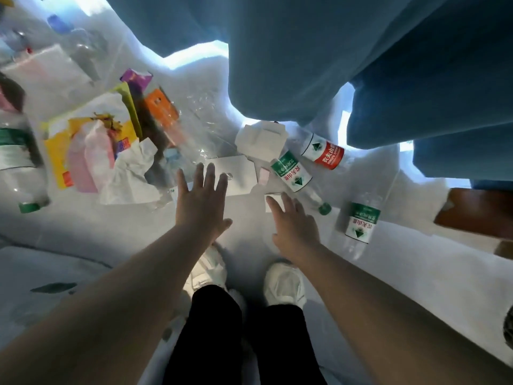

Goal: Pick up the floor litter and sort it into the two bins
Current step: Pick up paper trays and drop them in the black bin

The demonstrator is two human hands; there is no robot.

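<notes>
Where the right grip (294,220) reaches down, a small white paper scrap (273,202) lies at its fingertips on the floor (249,234).
Right grip: fingers straight, holding nothing, tips over the scrap's near edge; contact unclear. Left grip (204,195) spread flat and empty above a flat white card (236,173), just left of the scrap. Green-label bottle (291,173) lies just beyond, cap end toward the right grip. Right arm nearer; likely a short forward pinch.

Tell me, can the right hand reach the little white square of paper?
Likely yes: the right hand is open and empty, its fingertips at the edge of the white paper square, nothing covering it.
</notes>
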